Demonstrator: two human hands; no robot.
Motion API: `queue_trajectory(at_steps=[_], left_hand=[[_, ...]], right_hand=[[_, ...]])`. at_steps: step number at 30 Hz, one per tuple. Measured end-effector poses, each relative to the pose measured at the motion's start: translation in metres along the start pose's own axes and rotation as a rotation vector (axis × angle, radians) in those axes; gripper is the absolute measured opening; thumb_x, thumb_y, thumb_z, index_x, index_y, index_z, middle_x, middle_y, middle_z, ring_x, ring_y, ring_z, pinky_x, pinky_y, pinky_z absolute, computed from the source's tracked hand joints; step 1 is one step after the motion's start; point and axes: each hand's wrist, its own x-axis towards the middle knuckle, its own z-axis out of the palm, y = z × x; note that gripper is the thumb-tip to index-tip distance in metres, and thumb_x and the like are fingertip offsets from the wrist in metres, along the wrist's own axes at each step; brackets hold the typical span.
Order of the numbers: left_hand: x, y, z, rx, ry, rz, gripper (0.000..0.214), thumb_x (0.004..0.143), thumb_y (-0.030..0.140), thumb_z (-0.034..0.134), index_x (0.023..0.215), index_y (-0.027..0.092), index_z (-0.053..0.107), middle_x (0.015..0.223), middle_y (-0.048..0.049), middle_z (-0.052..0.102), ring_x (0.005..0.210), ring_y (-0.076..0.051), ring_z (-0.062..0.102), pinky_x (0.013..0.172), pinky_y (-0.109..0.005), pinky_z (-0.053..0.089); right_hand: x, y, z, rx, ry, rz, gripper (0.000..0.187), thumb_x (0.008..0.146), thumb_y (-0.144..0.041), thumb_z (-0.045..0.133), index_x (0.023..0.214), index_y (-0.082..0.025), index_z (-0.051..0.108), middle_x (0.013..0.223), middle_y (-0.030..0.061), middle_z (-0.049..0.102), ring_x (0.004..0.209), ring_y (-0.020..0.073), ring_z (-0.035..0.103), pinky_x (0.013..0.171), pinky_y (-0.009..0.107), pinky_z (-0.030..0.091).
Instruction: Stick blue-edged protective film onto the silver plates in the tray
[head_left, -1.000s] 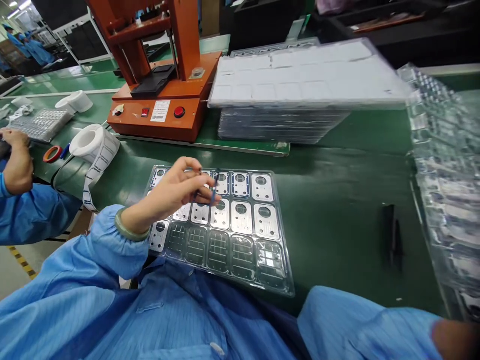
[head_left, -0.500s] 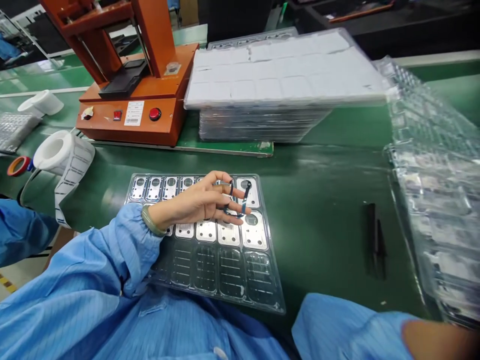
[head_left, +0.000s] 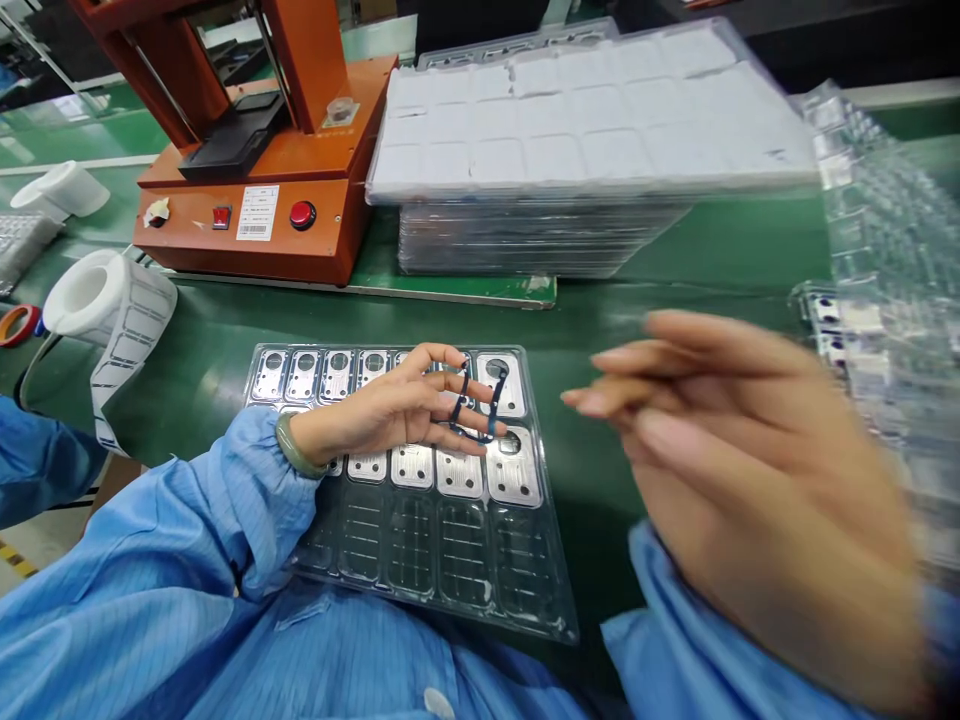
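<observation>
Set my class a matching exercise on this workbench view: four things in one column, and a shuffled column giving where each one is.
Things:
1. Left hand
2. Right hand
3. Red round button
4. Roll of white labels

Places:
A. On the front of the orange machine
B. On the green mat, its label strip trailing toward the viewer
C. Blurred, to the right of the clear tray
D. Over the metal plates, a dark blue loop around its fingers

Pairs: 1-D, 2-C, 3-A, 4-B

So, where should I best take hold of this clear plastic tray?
Grip the clear plastic tray by its near rim, coming from your side: the pockets along that edge are empty, so fingers stay off the metal plates in the farther rows.
</observation>
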Motion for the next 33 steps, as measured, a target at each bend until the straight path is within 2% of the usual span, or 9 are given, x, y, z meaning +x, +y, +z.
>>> queue_trajectory(at_steps=[2, 5, 11, 15, 19, 23, 27, 30, 33], left_hand=[[-0.002, 0.001, 0.002, 0.020, -0.002, 0.008, 0.033, 0.083, 0.016, 0.054, 0.110, 0.028, 0.037, 0.117, -0.0032, 0.048, 0.104, -0.021, 0.062, 0.092, -0.046, 0.047], [-0.004, 0.002, 0.005, 0.050, 0.023, 0.023, 0.033, 0.083, 0.015, 0.054, 0.110, 0.028, 0.038, 0.121, -0.0027, 0.047, 0.103, -0.020, 0.062, 0.093, -0.044, 0.047], [-0.006, 0.001, 0.007, 0.073, 0.052, 0.056, 0.036, 0.082, 0.015, 0.056, 0.110, 0.029, 0.038, 0.128, -0.0018, 0.042, 0.106, -0.020, 0.061, 0.095, -0.043, 0.048], [-0.008, 0.002, 0.008, 0.133, 0.054, 0.065, 0.036, 0.084, 0.020, 0.057, 0.112, 0.031, 0.037, 0.139, -0.0034, 0.037, 0.107, -0.020, 0.061, 0.100, -0.049, 0.044], [-0.009, 0.003, 0.007, 0.230, 0.058, 0.081, 0.045, 0.084, 0.022, 0.058, 0.122, 0.037, 0.037, 0.146, -0.0033, 0.030, 0.123, -0.024, 0.052, 0.105, -0.046, 0.042], [-0.006, 0.000, 0.006, 0.362, 0.232, 0.154, 0.055, 0.087, 0.024, 0.056, 0.133, 0.036, 0.029, 0.145, -0.0073, 0.032, 0.125, -0.024, 0.050, 0.099, -0.041, 0.049], [-0.006, -0.001, 0.013, 0.615, 0.382, 0.319, 0.041, 0.089, 0.025, 0.050, 0.127, 0.022, 0.034, 0.125, -0.0107, 0.050, 0.100, -0.016, 0.064, 0.085, -0.032, 0.055], [-0.013, 0.009, 0.031, 0.957, 0.252, 0.375, 0.026, 0.093, 0.023, 0.042, 0.117, 0.015, 0.044, 0.105, -0.0084, 0.061, 0.089, -0.012, 0.064, 0.080, -0.026, 0.054], [-0.026, 0.023, 0.060, 1.368, -0.057, 0.432, 0.023, 0.092, 0.021, 0.041, 0.111, 0.013, 0.052, 0.103, -0.0097, 0.064, 0.096, -0.014, 0.061, 0.086, -0.028, 0.051]], right_hand=[[0.014, 0.013, 0.004, -0.082, -0.029, 0.092, 0.038, 0.083, -0.043, 0.057, 0.112, -0.019, 0.057, 0.101, 0.0076, 0.061, 0.085, 0.0139, 0.058, 0.082, 0.033, 0.049], [0.022, 0.030, 0.008, -0.142, -0.209, 0.201, 0.036, 0.080, -0.049, 0.058, 0.095, -0.017, 0.064, 0.092, 0.0069, 0.065, 0.081, 0.0152, 0.059, 0.076, 0.032, 0.049], [0.015, 0.030, 0.013, -0.151, -0.329, 0.098, 0.026, 0.081, -0.043, 0.060, 0.087, -0.018, 0.065, 0.086, 0.0034, 0.062, 0.072, 0.0106, 0.056, 0.067, 0.024, 0.047], [0.014, 0.031, 0.017, -0.171, -0.249, -0.046, 0.016, 0.081, -0.033, 0.063, 0.081, -0.018, 0.066, 0.082, 0.0020, 0.060, 0.073, 0.0092, 0.055, 0.068, 0.023, 0.046], [0.015, 0.036, 0.019, -0.160, -0.076, -0.149, 0.007, 0.081, -0.025, 0.063, 0.079, -0.018, 0.065, 0.080, 0.0009, 0.059, 0.076, 0.0085, 0.056, 0.070, 0.021, 0.046], [0.017, 0.039, 0.016, -0.121, 0.103, -0.092, 0.010, 0.080, -0.027, 0.063, 0.077, -0.018, 0.064, 0.078, 0.0004, 0.059, 0.072, 0.0081, 0.055, 0.066, 0.021, 0.046], [0.021, 0.041, 0.015, -0.063, 0.199, 0.031, 0.014, 0.077, -0.032, 0.065, 0.078, -0.018, 0.066, 0.076, 0.0008, 0.060, 0.068, 0.0089, 0.055, 0.065, 0.023, 0.048], [0.022, 0.044, 0.017, -0.020, 0.226, 0.069, 0.017, 0.075, -0.034, 0.067, 0.080, -0.018, 0.067, 0.075, 0.0006, 0.061, 0.065, 0.0085, 0.055, 0.067, 0.024, 0.048], [0.024, 0.045, 0.018, -0.008, 0.237, 0.077, 0.021, 0.073, -0.036, 0.068, 0.081, -0.017, 0.068, 0.073, 0.0009, 0.062, 0.063, 0.0085, 0.055, 0.067, 0.025, 0.048]])
